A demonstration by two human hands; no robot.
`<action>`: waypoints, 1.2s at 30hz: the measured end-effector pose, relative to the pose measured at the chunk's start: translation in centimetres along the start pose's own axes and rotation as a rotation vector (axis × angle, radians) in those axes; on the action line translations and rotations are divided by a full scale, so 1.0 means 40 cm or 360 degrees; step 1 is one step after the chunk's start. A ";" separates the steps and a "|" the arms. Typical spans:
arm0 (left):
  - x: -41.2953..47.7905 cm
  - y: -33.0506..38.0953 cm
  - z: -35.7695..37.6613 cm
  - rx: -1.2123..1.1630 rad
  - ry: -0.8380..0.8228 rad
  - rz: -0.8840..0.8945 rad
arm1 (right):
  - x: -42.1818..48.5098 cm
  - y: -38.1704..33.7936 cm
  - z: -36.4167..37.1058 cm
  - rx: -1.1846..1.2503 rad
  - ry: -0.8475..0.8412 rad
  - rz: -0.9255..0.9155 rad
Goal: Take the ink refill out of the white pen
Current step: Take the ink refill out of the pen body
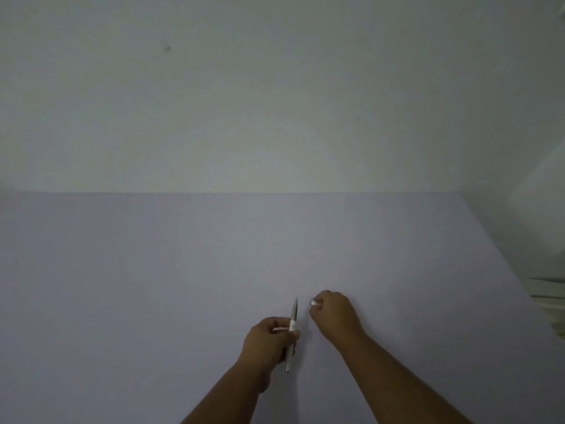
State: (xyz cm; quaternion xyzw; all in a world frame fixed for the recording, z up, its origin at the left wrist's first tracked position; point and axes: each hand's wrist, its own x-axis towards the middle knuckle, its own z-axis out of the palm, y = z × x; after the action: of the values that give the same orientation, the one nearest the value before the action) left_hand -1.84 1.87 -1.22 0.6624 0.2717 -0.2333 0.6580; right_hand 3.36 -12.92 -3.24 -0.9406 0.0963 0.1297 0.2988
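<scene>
So the left hand (269, 338) is curled round the middle of the pen (293, 322), holding it over the table (153, 286) with the greyish end pointing away. That grey part might be the refill, can't tell. The right hand (334, 313) sits just beside that end, forearm angled in from the right, pinching a small bit (313, 303) — maybe the tip piece. I'd put the bit down, keep the pen steady and pull the refill straight out — no bending.

Left hand (269, 339) grips white pen (292, 333) mid-barrel, tip pointing away. Right hand (333, 312) beside it pinches small silvery piece (313, 302) (blurred, identity unclear) over pale lilac table (153, 286).
</scene>
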 end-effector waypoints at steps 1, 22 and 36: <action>-0.003 0.001 0.002 0.0008 -0.0007 -0.0002 | 0.001 -0.006 -0.012 0.0236 0.0055 0.0037; -0.099 0.035 0.040 0.0044 -0.0144 0.0150 | -0.112 -0.040 -0.122 0.1588 -0.0339 0.0131; -0.113 0.022 0.072 0.0075 -0.0087 0.0182 | -0.121 -0.008 -0.128 0.1525 -0.0332 0.0147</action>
State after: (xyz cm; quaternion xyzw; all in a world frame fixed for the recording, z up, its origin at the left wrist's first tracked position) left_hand -4.49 -1.24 2.38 0.6855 0.2098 -0.2194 0.6618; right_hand -0.21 -15.17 2.41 -0.6741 0.1562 0.1775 0.6998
